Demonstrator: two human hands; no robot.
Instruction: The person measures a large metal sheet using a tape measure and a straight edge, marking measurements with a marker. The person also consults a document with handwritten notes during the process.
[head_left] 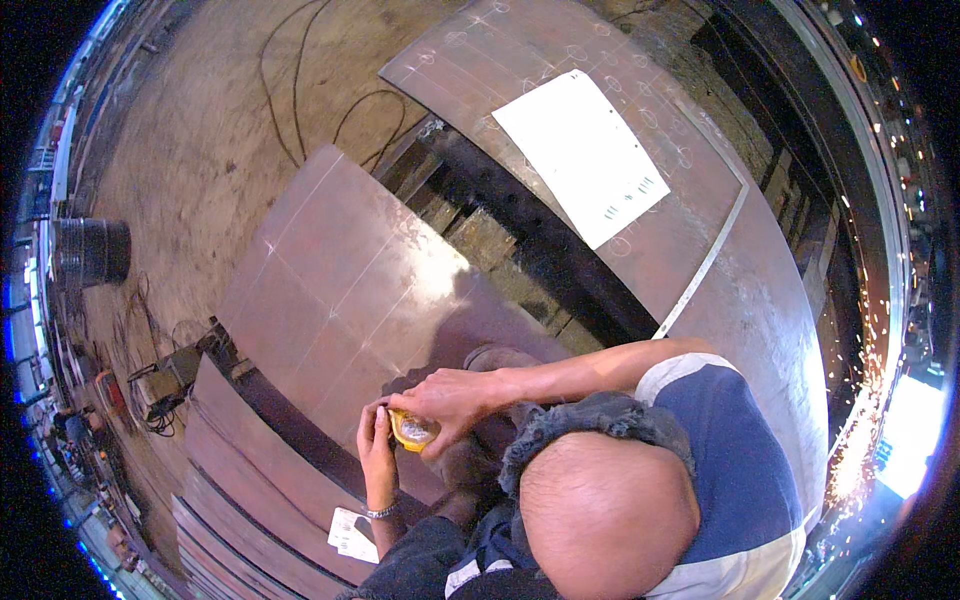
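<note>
A yellow tape measure (409,436) is held over the dark steel plate, just below the middle of the head view. My right hand (452,396) wraps over its top and right side, its forearm reaching in from the right. My left hand (378,462), with a metal bracelet at the wrist, has its fingers closed against the left side of the tape measure. I cannot make out any blade drawn out of the case. Beneath and beyond my hands lies a curved-looking steel plate (310,265) marked with thin pale lines and small crosses.
A second marked plate (690,230) at far right carries a white sheet (580,150) and a metal square (700,270). Dark gaps separate the plates. Small papers (352,535) lie lower left. Sparks (860,450) fly at right. A black bucket (95,250) and cables (270,75) are on the floor.
</note>
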